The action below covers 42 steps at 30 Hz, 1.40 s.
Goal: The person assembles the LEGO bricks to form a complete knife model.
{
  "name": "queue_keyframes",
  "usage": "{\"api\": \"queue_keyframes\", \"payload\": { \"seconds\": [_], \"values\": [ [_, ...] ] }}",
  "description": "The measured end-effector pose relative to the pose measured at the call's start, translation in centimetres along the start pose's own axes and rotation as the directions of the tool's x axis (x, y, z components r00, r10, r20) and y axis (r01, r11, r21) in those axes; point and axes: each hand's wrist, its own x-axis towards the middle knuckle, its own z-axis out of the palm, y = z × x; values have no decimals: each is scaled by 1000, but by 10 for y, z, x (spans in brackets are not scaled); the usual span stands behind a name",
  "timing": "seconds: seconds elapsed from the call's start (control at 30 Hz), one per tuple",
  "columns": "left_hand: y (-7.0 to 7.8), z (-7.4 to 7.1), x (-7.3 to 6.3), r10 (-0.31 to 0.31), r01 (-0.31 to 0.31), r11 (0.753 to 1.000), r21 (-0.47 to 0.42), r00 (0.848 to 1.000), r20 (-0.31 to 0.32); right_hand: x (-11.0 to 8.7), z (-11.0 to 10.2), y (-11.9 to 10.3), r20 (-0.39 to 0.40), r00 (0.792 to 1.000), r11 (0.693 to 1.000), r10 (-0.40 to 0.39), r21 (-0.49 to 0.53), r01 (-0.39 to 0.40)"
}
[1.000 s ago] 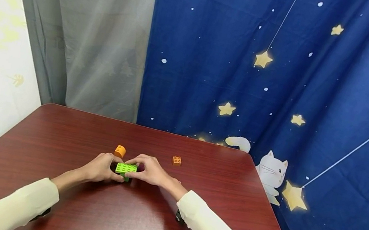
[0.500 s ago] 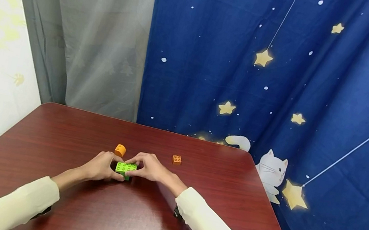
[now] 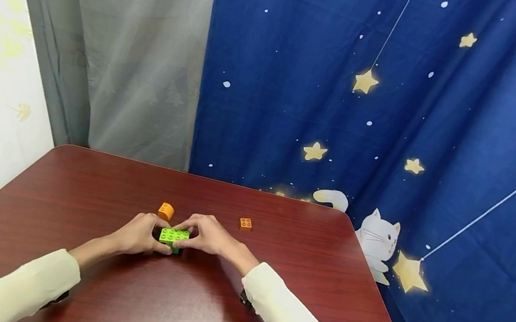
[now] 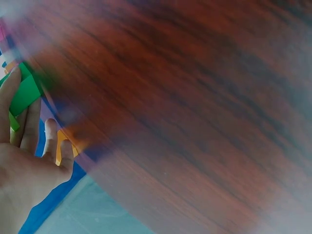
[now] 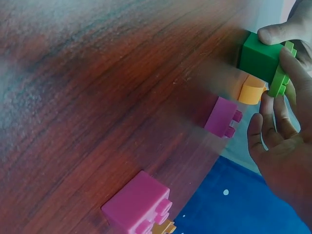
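Observation:
A flat lime-green building brick (image 3: 168,236) with studs lies over a taller dark green brick (image 5: 261,56), and the two look joined in the right wrist view. My left hand (image 3: 139,233) pinches the dark green brick from the left, thumb at its near side. From the right, my right hand (image 3: 208,235) holds the lime-green brick between thumb and fingers. In the left wrist view the left thumb crosses the dark green brick (image 4: 28,95). Part of the pair is hidden behind the fingers.
A rounded yellow-orange brick (image 3: 166,211) sits just beyond the left hand. Farther right stands an orange square brick (image 3: 245,224). A purple brick (image 5: 222,117) and a pink brick (image 5: 139,202) show in the right wrist view. Curtains hang past the wooden table's (image 3: 98,168) far edge.
Both hands keep their hold on the green bricks with hardly any movement. The head view shifts very slightly, and the right forearm comes a little to the left.

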Motion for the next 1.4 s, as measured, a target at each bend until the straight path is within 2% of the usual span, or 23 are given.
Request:
{"api": "queue_keyframes", "payload": {
  "seconds": [0.43, 0.67, 0.97, 1.4],
  "values": [
    [5, 2, -2, -4, 4, 1000, 7, 1000, -9, -6, 2, 1, -22, 1000, 1000, 14, 13, -13],
    [5, 4, -3, 2, -2, 1000, -1, 1000, 7, -10, 4, 0, -31, 999, 999, 27, 25, -26],
    [6, 1, -3, 22, -22, 1000, 0, 1000, 7, -9, 4, -1, -67, 998, 1000, -4, 23, 6],
    [8, -2, -7, 51, -50, 998, 29, 998, -34, -14, 6, -1, -96, 994, 998, -62, -15, 61]
  ]
}}
